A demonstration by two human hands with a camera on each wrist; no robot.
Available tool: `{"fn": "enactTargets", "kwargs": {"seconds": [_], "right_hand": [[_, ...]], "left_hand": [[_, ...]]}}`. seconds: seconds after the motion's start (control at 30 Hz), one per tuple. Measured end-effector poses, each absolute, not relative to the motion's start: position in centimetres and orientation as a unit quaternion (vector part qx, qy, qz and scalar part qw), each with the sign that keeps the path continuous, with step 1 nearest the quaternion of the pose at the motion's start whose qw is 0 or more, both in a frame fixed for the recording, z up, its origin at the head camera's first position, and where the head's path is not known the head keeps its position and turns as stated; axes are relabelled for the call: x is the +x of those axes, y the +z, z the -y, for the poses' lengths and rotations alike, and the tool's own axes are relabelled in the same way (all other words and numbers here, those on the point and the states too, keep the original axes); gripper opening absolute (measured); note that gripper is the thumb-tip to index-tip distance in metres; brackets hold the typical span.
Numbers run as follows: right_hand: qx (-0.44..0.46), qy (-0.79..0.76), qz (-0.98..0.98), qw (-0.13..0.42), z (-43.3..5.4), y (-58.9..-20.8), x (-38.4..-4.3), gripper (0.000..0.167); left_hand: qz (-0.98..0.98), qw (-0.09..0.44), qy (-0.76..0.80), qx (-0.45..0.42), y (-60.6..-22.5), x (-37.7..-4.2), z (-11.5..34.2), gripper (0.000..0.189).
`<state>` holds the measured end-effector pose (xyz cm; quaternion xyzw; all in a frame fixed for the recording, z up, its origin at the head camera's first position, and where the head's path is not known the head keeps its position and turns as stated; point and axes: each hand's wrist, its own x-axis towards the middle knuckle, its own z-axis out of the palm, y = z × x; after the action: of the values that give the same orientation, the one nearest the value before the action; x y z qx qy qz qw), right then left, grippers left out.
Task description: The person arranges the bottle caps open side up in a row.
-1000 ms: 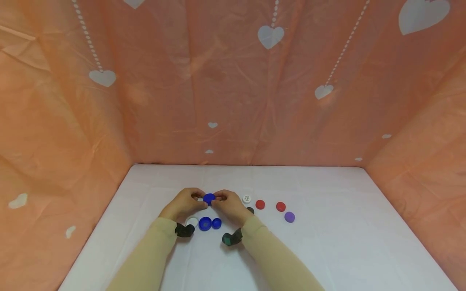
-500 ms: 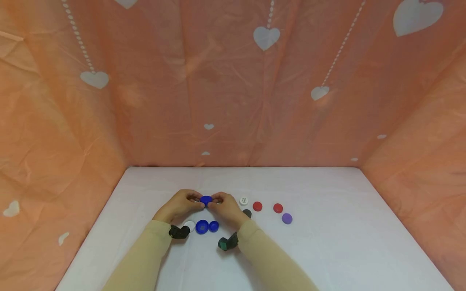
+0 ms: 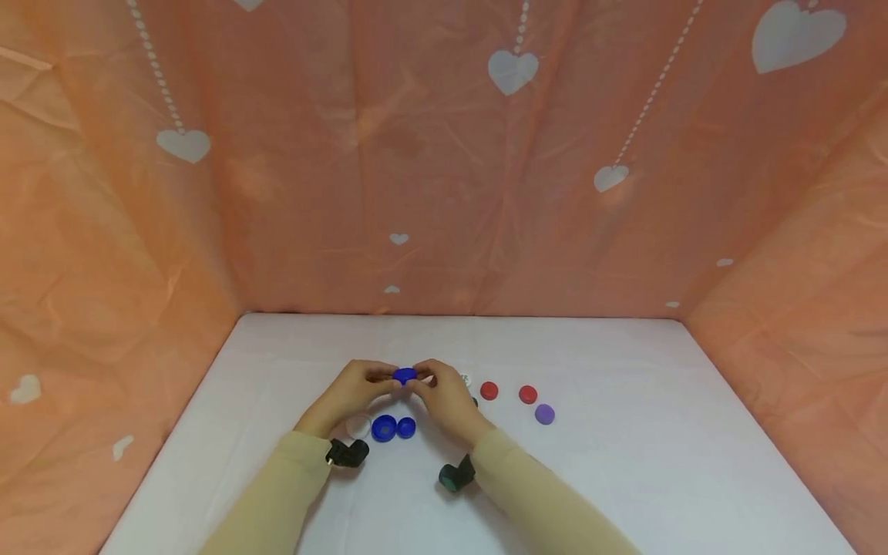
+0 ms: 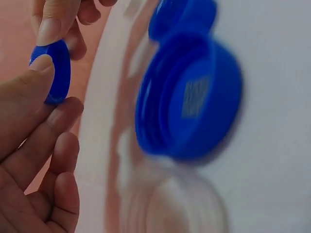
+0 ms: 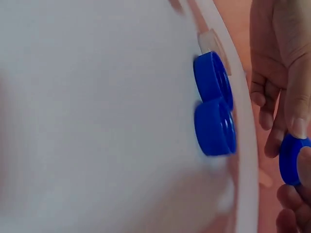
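Both hands hold one blue bottle cap between them, near the middle of the table. My left hand pinches its left edge with thumb and fingers; my right hand pinches the opposite edge. In the left wrist view the cap shows a ridged rim. Below the hands, a larger blue cap lies hollow side up, right beside a smaller blue cap. Left of these is a whitish cap, near the left wrist. A dark cap is mostly hidden behind the right hand.
Right of the hands lie two red caps and a purple cap. A white cap with dark marks peeks out past the right hand. Orange cloth with white hearts walls the white table at back and sides.
Both hands, with the blue cap between them, have shifted slightly right over the table. The right hand now covers more of the dark cap and the marked white cap.
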<state>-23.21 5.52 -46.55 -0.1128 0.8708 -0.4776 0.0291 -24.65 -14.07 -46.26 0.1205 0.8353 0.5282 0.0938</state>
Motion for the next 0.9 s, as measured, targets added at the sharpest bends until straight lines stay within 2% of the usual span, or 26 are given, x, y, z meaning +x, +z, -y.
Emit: {"fn": "enactTargets", "kwargs": {"seconds": [0.2, 0.37, 0.63, 0.9], "right_hand": [[-0.133, -0.435, -0.890, 0.024, -8.2, -46.3, -21.2, 0.031], [-0.158, -0.434, -0.887, 0.018, -9.5, -46.2, -20.0, 0.028], [-0.139, -0.451, -0.881, 0.045, -9.9, -46.4, -19.3, 0.030], [-0.144, -0.459, -0.875, 0.051, -9.9, -46.6, -19.2, 0.028]], "left_hand": [[-0.864, 0.068, 0.481, 0.132, -45.5, -22.2, 12.2, 0.025], [-0.874, 0.064, 0.463, 0.132, -45.0, -20.6, 11.1, 0.025], [-0.872, 0.046, 0.464, 0.151, -45.3, -20.2, 10.8, 0.026], [-0.859, 0.040, 0.487, 0.151, -45.4, -19.9, 11.0, 0.025]]}}
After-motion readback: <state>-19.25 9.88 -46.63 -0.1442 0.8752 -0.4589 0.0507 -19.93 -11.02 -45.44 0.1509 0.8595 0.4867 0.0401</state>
